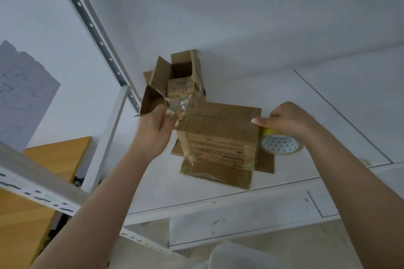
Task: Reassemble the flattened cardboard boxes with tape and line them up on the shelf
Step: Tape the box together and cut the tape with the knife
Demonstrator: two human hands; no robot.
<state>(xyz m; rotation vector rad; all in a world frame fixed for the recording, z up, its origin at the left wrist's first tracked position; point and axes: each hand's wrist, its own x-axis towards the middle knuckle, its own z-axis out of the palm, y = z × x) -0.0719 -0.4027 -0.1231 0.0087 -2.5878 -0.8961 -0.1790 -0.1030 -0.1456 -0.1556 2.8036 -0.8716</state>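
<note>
At the far left, a pale sheet of paper point(24, 94) with faint blue marks hangs on the wall, and below it sits an orange-brown wooden panel point(59, 155). A grey perforated metal upright point(98, 37) runs diagonally down toward the white shelf point(306, 98).

Your left hand point(153, 129) is curled round the torn, ragged flap at the left top corner of the near cardboard box point(218, 135); the fingertips are hidden behind the flap, so you cannot tell how tightly they close. Just behind that corner stands an open box point(175, 81), its brown flaps splayed upward, crumpled tape along its right edge, and a smaller carton tucked inside.

The near box stands on the shelf near its front edge, its top closed under glossy brown tape, its front face printed with lines of dark text. Its lower flaps lie spread flat on the shelf, front and right.

Your right hand point(286, 120) sits at the box's right top edge, forefinger stretched out and pressing the tape at the corner, the other fingers curled through a roll of tape point(281, 144). The roll is yellowish, its inner core patterned with small triangles, touching the box's right side.
</note>
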